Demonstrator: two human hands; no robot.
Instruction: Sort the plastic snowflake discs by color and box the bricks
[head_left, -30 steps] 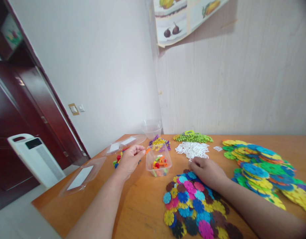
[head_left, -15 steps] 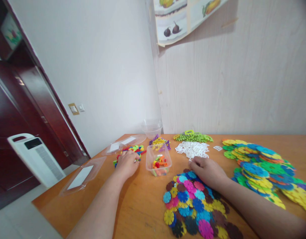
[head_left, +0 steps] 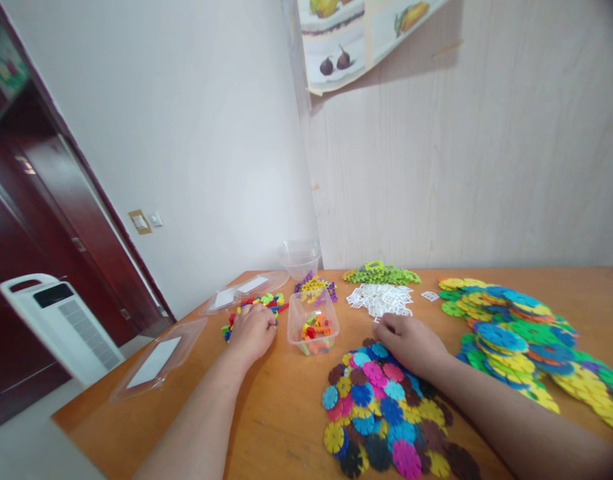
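Observation:
My left hand [head_left: 254, 329] lies over a small pile of red, blue, green and yellow plastic pieces [head_left: 275, 302]. Its fingers curl down into the pile, so what they grip, if anything, is hidden. Just right of it stands a clear plastic tub [head_left: 297, 313] with orange, red and green pieces [head_left: 317, 328] inside. My right hand [head_left: 406, 339] rests loosely closed, with nothing visible in it. It sits between a heap of white plastic frames [head_left: 381, 299] and a spread pile of notched coloured discs [head_left: 379, 407].
Larger coloured discs [head_left: 516, 333] are heaped at the right. Green pieces [head_left: 384, 273], purple and yellow pieces [head_left: 315, 288] and stacked clear tubs [head_left: 299, 257] stand along the wall. Clear lids [head_left: 189, 333] lie by the left table edge. One white frame [head_left: 430, 296] lies apart.
The view has turned slightly to the right, so everything sits a little farther left. Both hands stay at nearly the same places; the left fingers shift slightly over the small pieces.

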